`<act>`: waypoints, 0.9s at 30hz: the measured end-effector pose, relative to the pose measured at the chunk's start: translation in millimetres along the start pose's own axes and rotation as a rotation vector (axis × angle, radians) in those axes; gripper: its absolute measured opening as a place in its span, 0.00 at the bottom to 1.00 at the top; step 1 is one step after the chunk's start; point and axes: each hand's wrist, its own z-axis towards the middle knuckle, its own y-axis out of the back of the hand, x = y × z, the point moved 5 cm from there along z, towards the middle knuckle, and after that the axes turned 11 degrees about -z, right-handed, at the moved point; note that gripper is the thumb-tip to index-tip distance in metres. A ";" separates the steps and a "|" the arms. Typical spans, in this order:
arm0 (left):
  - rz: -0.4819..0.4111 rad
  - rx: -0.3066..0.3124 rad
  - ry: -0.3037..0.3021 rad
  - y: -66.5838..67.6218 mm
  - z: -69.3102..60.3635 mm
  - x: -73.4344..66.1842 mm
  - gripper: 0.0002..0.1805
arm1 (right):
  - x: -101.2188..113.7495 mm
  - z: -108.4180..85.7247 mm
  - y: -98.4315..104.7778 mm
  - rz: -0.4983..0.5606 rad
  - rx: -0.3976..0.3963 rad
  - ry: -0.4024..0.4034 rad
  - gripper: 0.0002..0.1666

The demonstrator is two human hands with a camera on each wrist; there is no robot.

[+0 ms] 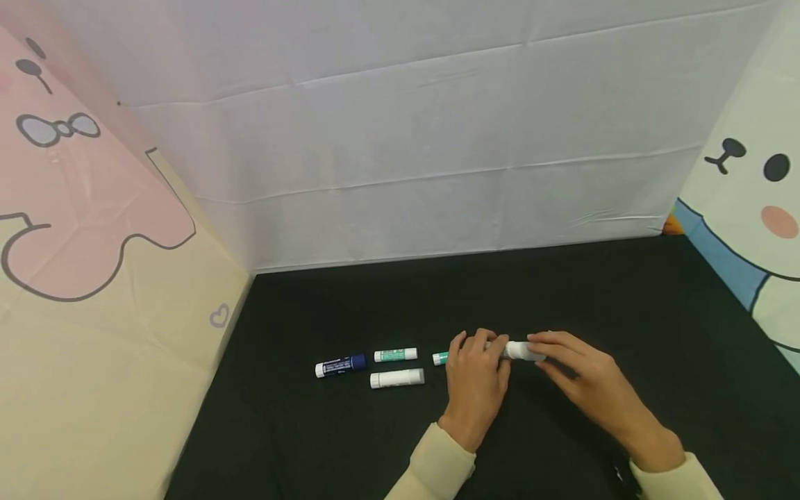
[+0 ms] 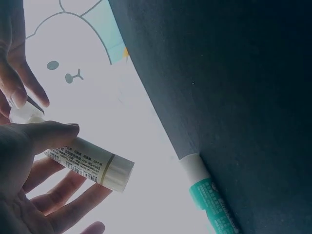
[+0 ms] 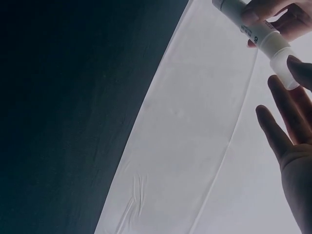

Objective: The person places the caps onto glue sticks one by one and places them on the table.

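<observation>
Above the black table, my left hand (image 1: 476,389) grips the body of a white glue stick (image 2: 87,161) between thumb and fingers; printed text and a barcode show on it. My right hand (image 1: 594,382) pinches the translucent cap (image 3: 282,66) at its other end, thumb on one side and fingers on the other. The cap is still around the end of the stick in the right wrist view. Just left of my left hand lies a green-labelled glue stick (image 1: 440,358), partly hidden by that hand in the head view.
Further left on the black table (image 1: 300,444) lie a dark blue glue stick (image 1: 340,366), a small green-and-white one (image 1: 396,355) and a white one (image 1: 396,378). A white cloth wall (image 1: 400,153) stands behind, with printed cartoon cloths (image 1: 81,361) at the sides.
</observation>
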 end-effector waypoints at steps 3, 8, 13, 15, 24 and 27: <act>0.014 -0.002 -0.003 0.4 -1.9 0.2 0.17 | 0.5 -0.5 -1.3 -0.001 0.004 0.005 0.35; 0.040 -0.001 -0.020 2.2 -5.9 -0.7 0.16 | 1.7 -1.6 -3.3 0.017 0.017 0.020 0.33; 0.048 -0.006 -0.045 3.4 -8.8 -2.9 0.15 | 2.9 -2.5 -4.8 0.034 0.028 0.031 0.32; 0.050 -0.009 -0.052 3.8 -9.5 -3.2 0.15 | 3.0 -3.3 -5.6 0.036 0.028 0.029 0.32; 0.061 -0.007 -0.113 4.4 -12.7 -4.1 0.13 | 5.8 -5.9 -9.3 0.048 -0.001 0.068 0.30; 0.063 0.009 -0.119 4.3 -13.2 -4.1 0.13 | 5.4 -6.6 -9.9 0.046 -0.003 0.067 0.30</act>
